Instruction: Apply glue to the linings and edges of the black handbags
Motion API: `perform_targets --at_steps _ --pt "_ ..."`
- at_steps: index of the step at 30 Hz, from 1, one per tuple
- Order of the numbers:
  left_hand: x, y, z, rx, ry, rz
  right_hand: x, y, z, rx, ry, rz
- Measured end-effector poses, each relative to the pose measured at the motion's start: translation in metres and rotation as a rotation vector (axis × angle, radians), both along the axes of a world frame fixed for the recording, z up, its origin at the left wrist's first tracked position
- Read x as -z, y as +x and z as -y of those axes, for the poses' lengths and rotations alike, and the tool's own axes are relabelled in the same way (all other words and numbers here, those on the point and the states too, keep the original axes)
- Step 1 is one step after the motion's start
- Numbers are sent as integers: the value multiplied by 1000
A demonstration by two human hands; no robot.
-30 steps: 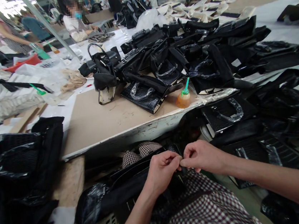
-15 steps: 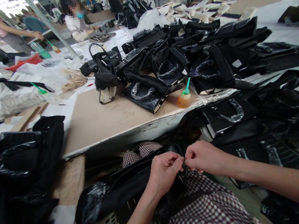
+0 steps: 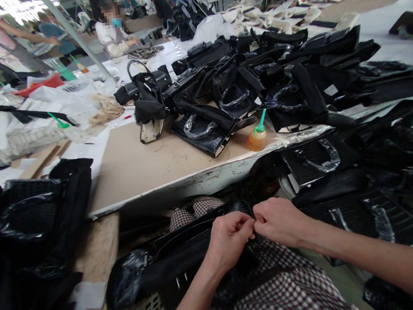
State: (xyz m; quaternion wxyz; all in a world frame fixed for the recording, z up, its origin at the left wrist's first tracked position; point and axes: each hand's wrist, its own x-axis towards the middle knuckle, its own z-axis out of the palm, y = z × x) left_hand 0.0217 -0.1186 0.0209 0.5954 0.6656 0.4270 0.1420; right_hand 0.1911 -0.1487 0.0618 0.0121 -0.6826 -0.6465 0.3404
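A black handbag [image 3: 187, 251] lies across my lap on a checked apron [image 3: 292, 284], with clear plastic wrap around one part at its left end. Over the bag's right end, my left hand [image 3: 232, 236] is closed, thumb and forefinger pinched together. Against its fingertips rests my right hand [image 3: 279, 221], also closed, with the fingers curled in. Whatever is pinched between the fingertips is too small and too hidden to make out. Some crocodile-textured black material [image 3: 240, 208] shows just behind the hands.
Ahead, a worktable [image 3: 128, 159] carries piled black handbags [image 3: 236, 87] and a glue bottle [image 3: 256, 137] near its edge. More black bags lie at the left [image 3: 30, 210] and right [image 3: 377, 210]. A metal pole [image 3: 77, 38] rises at left; several people work beyond.
My right hand has rolled over slightly, its back now turned more upward, still against the left fingertips. The view has shifted a little. The bag stays on my lap.
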Motion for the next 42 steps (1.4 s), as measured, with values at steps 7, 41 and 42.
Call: perform_targets --at_steps 7,41,42 --pt "1 1 -4 -44 -149 74 4 21 8 139 -140 -388" --pt "5 6 -2 -115 -26 12 35 6 16 468 -29 -565" --pt "5 6 -3 -131 -58 26 37 9 17 484 -53 -632"
